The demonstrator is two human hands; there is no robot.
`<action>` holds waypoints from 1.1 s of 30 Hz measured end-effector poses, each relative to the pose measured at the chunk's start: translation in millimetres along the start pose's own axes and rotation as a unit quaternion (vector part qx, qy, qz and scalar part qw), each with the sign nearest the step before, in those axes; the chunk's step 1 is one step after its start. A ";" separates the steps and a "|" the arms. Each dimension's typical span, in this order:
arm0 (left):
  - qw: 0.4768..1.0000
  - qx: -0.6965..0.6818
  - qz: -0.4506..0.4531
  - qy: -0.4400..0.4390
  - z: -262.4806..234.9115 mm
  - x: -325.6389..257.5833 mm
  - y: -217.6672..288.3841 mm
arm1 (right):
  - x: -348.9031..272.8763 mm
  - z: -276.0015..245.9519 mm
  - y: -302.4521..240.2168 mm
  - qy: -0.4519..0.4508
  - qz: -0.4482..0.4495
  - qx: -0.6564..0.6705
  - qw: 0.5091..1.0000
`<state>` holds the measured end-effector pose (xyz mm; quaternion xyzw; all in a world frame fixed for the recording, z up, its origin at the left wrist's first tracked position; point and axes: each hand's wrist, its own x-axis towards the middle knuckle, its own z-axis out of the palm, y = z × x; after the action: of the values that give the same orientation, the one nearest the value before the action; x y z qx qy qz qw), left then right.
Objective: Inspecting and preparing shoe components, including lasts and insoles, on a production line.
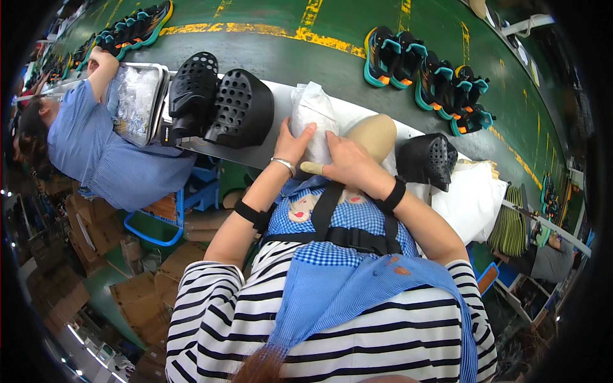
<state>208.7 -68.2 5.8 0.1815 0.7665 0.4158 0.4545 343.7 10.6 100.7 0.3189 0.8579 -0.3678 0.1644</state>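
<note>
Between my hands, over the edge of a narrow white bench, is a white paper-wrapped bundle (315, 108), pointing away from me. Its left side is gripped by my left hand (292, 144), fingers curled round it. My right hand (350, 159) closes on the near right side, and a beige finger cot covers its thumb. What lies inside the paper is hidden. Just beyond my right hand rests a smooth beige rounded form (373, 135), partly covered by that hand. Two black perforated plastic shoe shapers (239, 108) stand to the left; another black perforated shaper (426, 159) is at right.
White paper sheets (469, 201) are stacked at the bench's right end, near green insoles (509, 220). A metal tray (137, 102) with clear plastic sits at left, beside a co-worker (118, 150) in blue. Sneakers (389, 57) line the green floor beyond.
</note>
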 end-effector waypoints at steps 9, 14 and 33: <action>0.973 -0.164 -0.063 -0.151 -19.4 -15.3 18.8 | 19.0 24.2 25.4 0.088 0.031 0.046 0.995; 0.965 -0.209 -0.098 -0.123 -20.6 5.4 -14.2 | 14.7 11.7 16.6 0.087 0.056 0.054 0.993; 0.941 0.000 0.328 0.078 -27.1 -64.4 69.6 | -51.5 -43.7 11.2 0.141 -0.057 0.053 0.987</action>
<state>212.3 -82.4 103.3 0.3898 0.6979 0.5545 0.2315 387.4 26.7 150.9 0.3265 0.8688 -0.3724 0.0032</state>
